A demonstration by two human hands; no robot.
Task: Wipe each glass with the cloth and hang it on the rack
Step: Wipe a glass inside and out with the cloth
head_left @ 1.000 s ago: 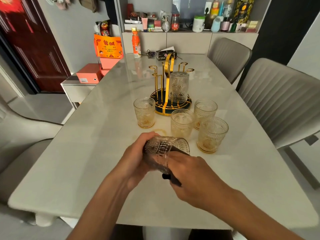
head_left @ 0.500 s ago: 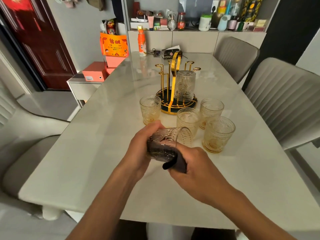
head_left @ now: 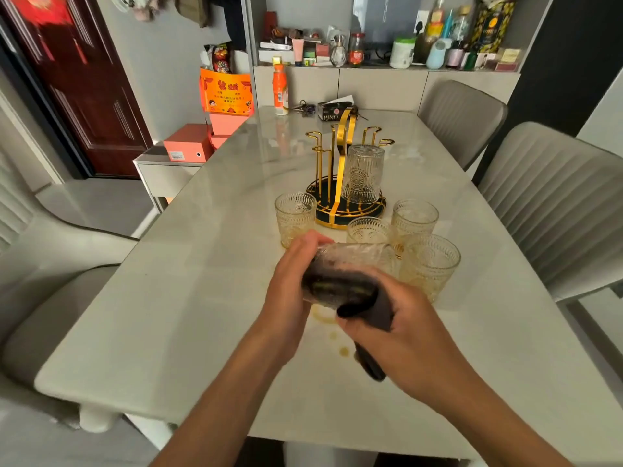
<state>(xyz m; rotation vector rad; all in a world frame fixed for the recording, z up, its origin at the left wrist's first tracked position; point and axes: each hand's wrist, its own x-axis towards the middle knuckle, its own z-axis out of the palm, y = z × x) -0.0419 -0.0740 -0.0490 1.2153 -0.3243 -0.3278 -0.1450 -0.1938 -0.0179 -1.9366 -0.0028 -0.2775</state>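
Above the near middle of the counter (head_left: 188,298), the left hand (head_left: 290,291) has its grip closed around the base end of a patterned glass (head_left: 354,264) held on its side, mouth pointing right. The right hand (head_left: 401,328) grasps a dark cloth (head_left: 367,311), which is pushed into the glass and shows through its lower wall, with a tail of it hanging out under the palm. Small amber rings and drops mark the counter just below the hands. Four more glasses stand upright just beyond: one (head_left: 296,217) to the left, one (head_left: 369,230) in the middle partly hidden by the held glass, one (head_left: 414,217) farther right, and the nearest one (head_left: 429,264) at the right. Behind them sits the gold rack (head_left: 340,163) on a dark round base, with one glass (head_left: 363,173) hung upside down on a right-hand peg. An orange bottle (head_left: 279,89) stands at the far edge.
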